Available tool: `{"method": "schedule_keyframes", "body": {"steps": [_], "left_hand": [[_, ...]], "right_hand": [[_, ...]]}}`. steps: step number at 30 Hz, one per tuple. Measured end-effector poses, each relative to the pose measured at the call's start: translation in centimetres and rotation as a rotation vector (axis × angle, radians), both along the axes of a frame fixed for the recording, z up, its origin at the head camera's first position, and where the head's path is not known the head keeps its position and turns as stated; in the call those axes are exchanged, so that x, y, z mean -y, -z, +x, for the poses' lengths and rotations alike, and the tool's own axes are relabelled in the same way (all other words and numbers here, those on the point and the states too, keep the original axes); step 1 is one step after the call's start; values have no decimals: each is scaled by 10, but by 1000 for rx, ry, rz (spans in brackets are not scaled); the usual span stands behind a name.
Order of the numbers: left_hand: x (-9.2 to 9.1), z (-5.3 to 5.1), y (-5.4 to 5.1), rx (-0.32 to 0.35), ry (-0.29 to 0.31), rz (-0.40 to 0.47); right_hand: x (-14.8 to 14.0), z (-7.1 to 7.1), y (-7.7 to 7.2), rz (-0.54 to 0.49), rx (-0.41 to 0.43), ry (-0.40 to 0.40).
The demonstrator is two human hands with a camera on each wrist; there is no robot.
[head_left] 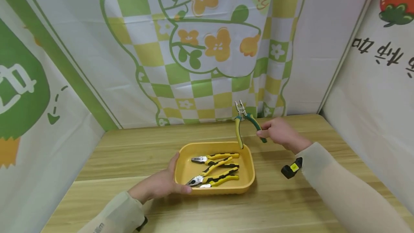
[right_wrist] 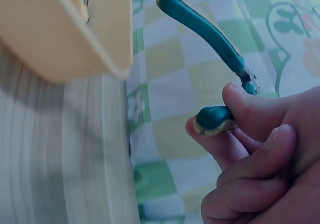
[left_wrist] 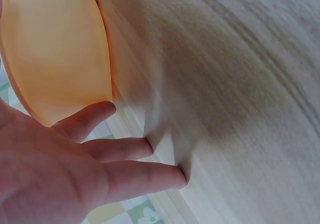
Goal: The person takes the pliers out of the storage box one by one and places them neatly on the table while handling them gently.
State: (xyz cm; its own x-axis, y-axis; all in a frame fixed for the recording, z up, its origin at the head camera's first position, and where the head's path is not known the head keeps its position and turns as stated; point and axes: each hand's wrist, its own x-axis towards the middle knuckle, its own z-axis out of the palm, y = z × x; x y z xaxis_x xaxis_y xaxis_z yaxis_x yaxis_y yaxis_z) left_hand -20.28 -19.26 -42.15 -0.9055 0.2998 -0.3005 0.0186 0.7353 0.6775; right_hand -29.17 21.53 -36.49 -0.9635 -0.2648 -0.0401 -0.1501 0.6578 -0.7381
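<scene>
My right hand (head_left: 279, 132) pinches one handle of the green-and-yellow pliers (head_left: 239, 110) between thumb and index finger. The pliers' jaws point up and their handles are spread; the free handle ends by the back right rim of the yellow plastic basket (head_left: 250, 175). In the right wrist view the gripped handle end (right_wrist: 214, 118) sticks out past the thumb. My left hand (head_left: 161, 182) rests against the basket's near left corner, thumb along the front, other fingers at the left side. Straight, spread fingers (left_wrist: 145, 176) show in the left wrist view. Several yellow-and-black pliers (head_left: 223, 181) lie inside the basket.
The basket stands on a wood-grain table (head_left: 129, 154). A patterned green and yellow cloth (head_left: 200, 92) hangs behind the table's back edge, with printed panels on both sides. A black strap device (head_left: 291, 168) hangs at the right wrist.
</scene>
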Motion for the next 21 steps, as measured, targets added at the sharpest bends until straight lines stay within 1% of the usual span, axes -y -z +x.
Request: {"method": "schedule_keyframes", "body": {"steps": [3,7,10,17,21], "left_hand": [[0,1,0,1,0,2],[0,1,-1,0,2,-6],[0,1,-2,1,4,-8],[1,1,-2,6,9,13],[1,1,0,6,7,6]], "right_hand": [[-15,1,3,12,11,7],[-34,4,8,15,51,38],[-46,6,11,41,68,59],[-67,17,21,125,63,53],[-73,22,33,164,90,48]]}}
